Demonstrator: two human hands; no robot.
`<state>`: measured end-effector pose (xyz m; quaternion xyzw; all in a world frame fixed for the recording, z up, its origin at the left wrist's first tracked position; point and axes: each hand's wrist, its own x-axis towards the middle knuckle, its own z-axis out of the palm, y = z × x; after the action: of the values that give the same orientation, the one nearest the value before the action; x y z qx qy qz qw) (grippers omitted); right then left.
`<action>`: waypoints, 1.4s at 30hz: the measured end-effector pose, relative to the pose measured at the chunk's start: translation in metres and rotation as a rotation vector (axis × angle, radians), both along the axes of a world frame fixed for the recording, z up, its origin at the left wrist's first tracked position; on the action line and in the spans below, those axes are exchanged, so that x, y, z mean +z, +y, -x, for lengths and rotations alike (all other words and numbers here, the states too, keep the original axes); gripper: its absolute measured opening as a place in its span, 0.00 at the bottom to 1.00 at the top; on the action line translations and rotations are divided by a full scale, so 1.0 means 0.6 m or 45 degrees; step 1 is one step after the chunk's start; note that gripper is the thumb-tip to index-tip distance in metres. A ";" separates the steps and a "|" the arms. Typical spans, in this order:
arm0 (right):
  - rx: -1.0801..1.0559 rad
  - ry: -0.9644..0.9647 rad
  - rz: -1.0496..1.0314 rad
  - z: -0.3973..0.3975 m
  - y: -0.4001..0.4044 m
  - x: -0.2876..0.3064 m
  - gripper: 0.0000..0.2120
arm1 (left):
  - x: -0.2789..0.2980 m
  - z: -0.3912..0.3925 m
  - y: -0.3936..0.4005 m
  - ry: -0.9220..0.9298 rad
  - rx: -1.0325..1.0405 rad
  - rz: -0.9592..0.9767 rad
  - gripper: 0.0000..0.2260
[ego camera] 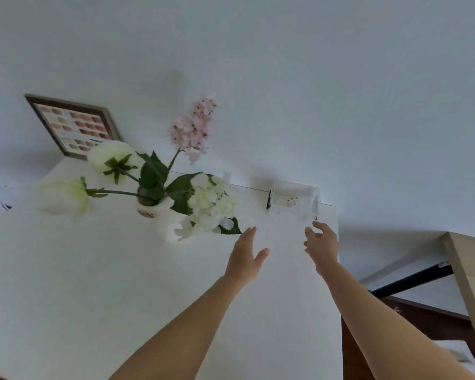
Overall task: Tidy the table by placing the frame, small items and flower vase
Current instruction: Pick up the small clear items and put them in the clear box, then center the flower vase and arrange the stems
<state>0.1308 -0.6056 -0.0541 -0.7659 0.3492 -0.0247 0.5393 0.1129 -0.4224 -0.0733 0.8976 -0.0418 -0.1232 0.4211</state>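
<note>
Both hands hover empty over the white table [93,270], fingers spread: left hand [246,257], right hand [321,246]. Just beyond the right fingertips [317,224] lies a clear box [295,200]. Flower vase [159,212] stands left; frame [74,126] leans farthest.

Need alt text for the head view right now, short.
Both open, empty hands, left and right, reach across a white table toward a clear box by the wall. Left of them stand a flower vase and a frame.
</note>
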 end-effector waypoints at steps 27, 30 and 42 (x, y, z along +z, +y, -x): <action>0.141 0.039 0.041 0.056 0.525 0.011 0.19 | 0.018 -0.009 0.461 0.229 0.359 0.240 0.23; 0.174 0.017 0.102 0.032 0.519 0.014 0.21 | 0.023 -0.043 0.440 0.233 0.390 0.274 0.22; 0.213 -0.025 -0.022 -0.012 0.538 -0.016 0.19 | 0.007 -0.080 0.403 0.104 0.534 0.232 0.16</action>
<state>0.1382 -0.2830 -0.0637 -0.7875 0.2789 0.0160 0.5494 0.1607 -0.1808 -0.0692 0.8392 0.1520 -0.0648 0.5180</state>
